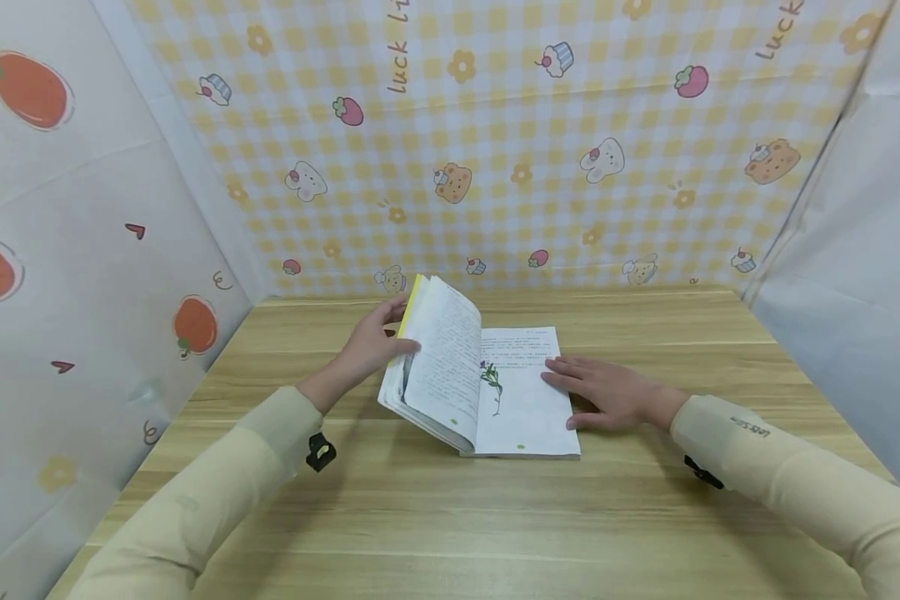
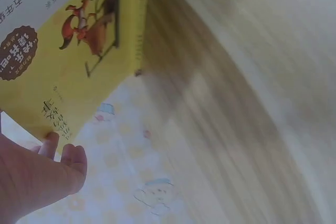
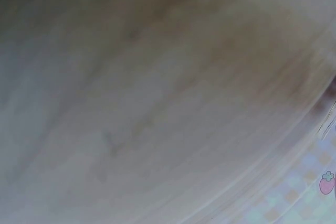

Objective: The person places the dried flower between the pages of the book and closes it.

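Observation:
A paperback book (image 1: pixel 525 421) lies open on the wooden table, its right page flat and its left pages lifted and tilted. My left hand (image 1: pixel 371 343) holds the raised left part at its outer edge, thumb on the page side and fingers behind the cover. The left wrist view shows that yellow cover (image 2: pixel 58 90) with a cartoon fox, and the fingers of my left hand (image 2: pixel 39 177) at its corner. On the right page's outer edge rests my right hand (image 1: pixel 611 392), fingers extended. A plant drawing (image 1: pixel 491 379) is printed near the spine. The right wrist view is mostly blurred tabletop.
The wooden table (image 1: pixel 450 525) reaches back to a yellow checked cloth wall (image 1: pixel 495 225). White printed cloth (image 1: pixel 97 275) hangs on the left, and a pale cloth (image 1: pixel 855 242) on the right. Each sleeve has a black strap mount (image 1: pixel 320 452) at the wrist.

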A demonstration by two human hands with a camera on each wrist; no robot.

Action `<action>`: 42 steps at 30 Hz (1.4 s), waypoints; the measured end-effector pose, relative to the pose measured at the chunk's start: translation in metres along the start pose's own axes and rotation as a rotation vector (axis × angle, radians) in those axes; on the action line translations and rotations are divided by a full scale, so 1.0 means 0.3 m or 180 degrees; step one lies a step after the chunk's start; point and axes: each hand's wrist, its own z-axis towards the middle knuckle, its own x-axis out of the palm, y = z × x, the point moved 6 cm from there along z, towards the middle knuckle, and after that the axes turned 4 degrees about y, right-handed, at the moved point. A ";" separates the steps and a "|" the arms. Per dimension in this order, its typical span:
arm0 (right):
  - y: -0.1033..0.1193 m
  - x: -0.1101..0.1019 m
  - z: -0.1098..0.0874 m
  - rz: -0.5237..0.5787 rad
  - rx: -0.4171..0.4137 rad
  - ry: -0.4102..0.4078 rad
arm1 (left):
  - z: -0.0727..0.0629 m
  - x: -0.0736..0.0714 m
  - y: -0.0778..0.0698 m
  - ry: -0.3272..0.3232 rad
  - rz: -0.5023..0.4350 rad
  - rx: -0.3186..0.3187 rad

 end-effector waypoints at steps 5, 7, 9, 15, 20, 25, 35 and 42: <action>-0.002 0.006 0.000 0.0014 -0.0018 -0.0035 | 0.025 0.036 -0.046 0.0100 -0.0016 0.0054; -0.003 0.007 0.000 0.0009 -0.0017 -0.0036 | 0.034 0.053 -0.067 0.0134 -0.0036 0.0069; -0.003 0.008 0.000 0.0002 -0.0017 -0.0043 | 0.042 0.072 -0.086 0.0163 -0.0072 0.0091; 0.006 0.003 0.001 -0.0016 -0.0061 -0.0063 | 0.062 0.141 -0.129 0.0240 -0.0243 -0.0016; 0.004 0.003 0.003 -0.0013 -0.0074 -0.0084 | 0.076 0.194 -0.162 0.0260 -0.0226 -0.0008; -0.005 0.008 0.006 -0.0018 -0.0096 -0.0113 | 0.086 0.240 -0.179 0.0260 -0.0176 0.0075; -0.012 0.010 0.005 -0.0062 -0.0107 -0.0120 | 0.112 0.346 -0.208 0.0201 0.0480 0.0246; -0.004 -0.003 0.002 -0.0014 -0.0106 -0.0125 | 0.123 0.428 -0.239 0.0193 0.1007 0.0265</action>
